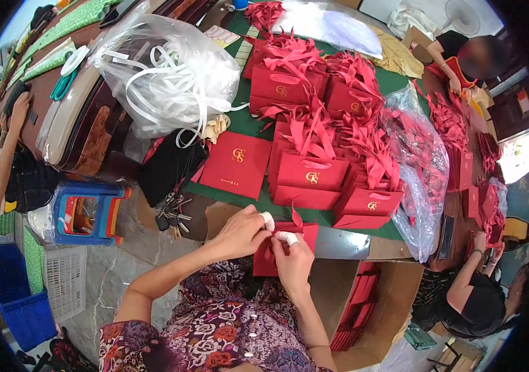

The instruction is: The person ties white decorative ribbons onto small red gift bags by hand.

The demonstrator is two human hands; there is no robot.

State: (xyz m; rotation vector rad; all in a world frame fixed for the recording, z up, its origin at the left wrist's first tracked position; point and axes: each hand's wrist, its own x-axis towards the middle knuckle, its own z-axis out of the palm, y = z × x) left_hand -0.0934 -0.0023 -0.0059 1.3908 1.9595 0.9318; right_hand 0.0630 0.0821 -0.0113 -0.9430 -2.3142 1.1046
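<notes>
Between my hands, at the table's front edge, is a small red paper gift bag [266, 261] with a piece of red ribbon [297, 216] standing up at its top. My left hand [239, 234] is closed in a pinch at the bag's upper left edge. My right hand [294, 263] grips the same bag from the right, fingertips close to the left ones. White wraps cover fingertips on both hands. What exactly the fingertips pinch is partly hidden. Just beyond lies a flat red bag [236, 164] with a gold monogram.
Rows of finished-looking red bags with ribbon handles [311, 177] stand on the green table cover [252, 201]. A clear plastic bag of white ribbon [165, 74] is at left. An open carton [394, 297] holds red bags below right. Stools [88, 214] stand left. Other people work around.
</notes>
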